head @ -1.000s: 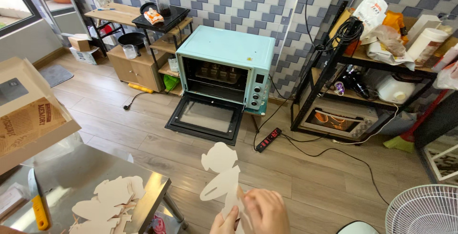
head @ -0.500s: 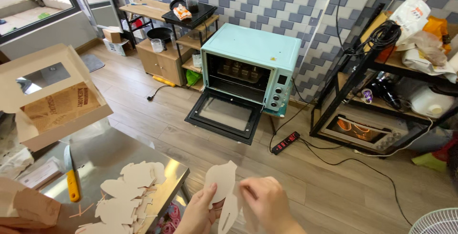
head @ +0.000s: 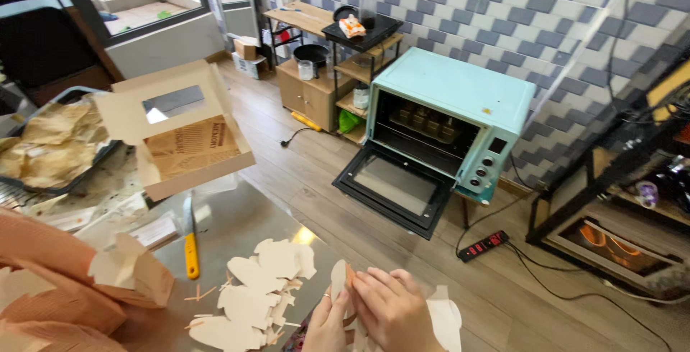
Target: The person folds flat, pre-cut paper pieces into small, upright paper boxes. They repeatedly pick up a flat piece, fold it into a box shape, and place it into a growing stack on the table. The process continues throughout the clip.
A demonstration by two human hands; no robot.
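Observation:
At the bottom of the head view both my hands grip one pale cardboard cut-out [head: 445,320]. My left hand [head: 327,323] pinches its left edge; my right hand [head: 392,309] covers its middle. The piece stands on edge between them, partly hidden by my fingers. Just left of my hands, a pile of similar flat cut-outs [head: 255,291] lies on the steel table [head: 237,219].
A yellow-handled knife [head: 190,241] lies on the table beside an open windowed cardboard box [head: 180,129]. A tray with crumpled brown paper [head: 50,144] sits far left. Pink folded boxes [head: 65,294] lie near left. A turquoise oven [head: 442,126] stands with door open on the wooden floor.
The view has swung left and down, showing more of the table. My hands have closed together over the cut-out, which now shows less above them.

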